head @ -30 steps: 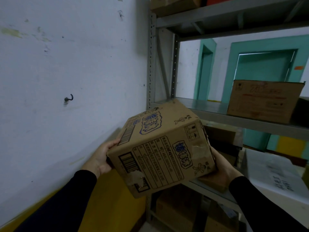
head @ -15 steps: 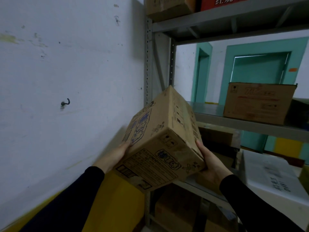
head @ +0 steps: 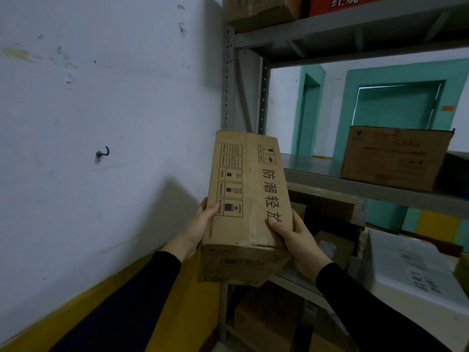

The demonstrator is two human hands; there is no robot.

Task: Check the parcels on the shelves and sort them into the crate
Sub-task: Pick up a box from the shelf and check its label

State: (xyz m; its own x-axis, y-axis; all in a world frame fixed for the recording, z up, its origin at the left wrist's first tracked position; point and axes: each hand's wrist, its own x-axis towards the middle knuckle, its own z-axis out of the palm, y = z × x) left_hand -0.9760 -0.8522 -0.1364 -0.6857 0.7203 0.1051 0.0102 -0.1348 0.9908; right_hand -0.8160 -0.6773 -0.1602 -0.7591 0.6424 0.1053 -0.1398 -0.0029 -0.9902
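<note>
parcel [head: 247,196]: brown corrugated carton, oblong, held before the steel shelf [head: 355,181]. since half a second ago i see it turned, its printed handling-symbol face now toward me. left hand [head: 196,231] and right hand [head: 295,235] each clasp a lower side.

A brown cardboard parcel [head: 247,196] is held up in front of the grey metal shelves [head: 355,179], its long face turned toward the camera and tilted slightly. That face carries a column of large Chinese characters, rows of small handling pictograms and a taped centre seam. Its lower end faces down.
</note>
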